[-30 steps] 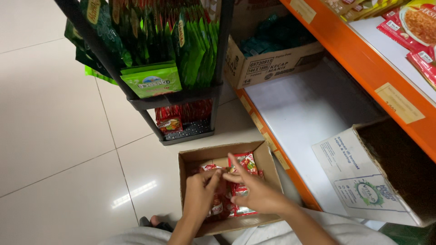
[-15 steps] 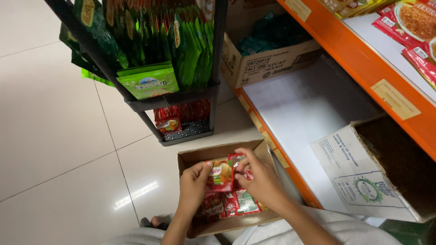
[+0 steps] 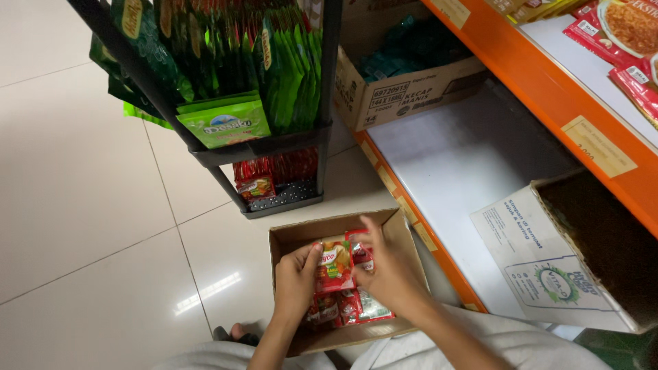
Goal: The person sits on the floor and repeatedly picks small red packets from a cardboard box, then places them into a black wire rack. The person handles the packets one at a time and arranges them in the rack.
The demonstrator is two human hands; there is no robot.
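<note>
An open brown cardboard box [image 3: 288, 236] sits on the floor below me, with several small red sachets [image 3: 356, 308] inside. My left hand [image 3: 296, 279] and my right hand [image 3: 388, 273] together grip a bunch of red sachets [image 3: 334, 264] held upright just above the box. The left hand clasps the bunch from the left, the right hand from the right with fingers curled over its top.
A black wire rack [image 3: 267, 147] full of green packets [image 3: 226, 120] stands ahead on the tiled floor, red sachets [image 3: 255, 183] on its bottom tier. On the right is an orange-edged white shelf [image 3: 452, 157] bearing a cardboard box [image 3: 384, 96] and a printed carton [image 3: 541, 260].
Both hands have gathered sachets from the box into a bunch and raised it slightly. The camera view shifted a little.
</note>
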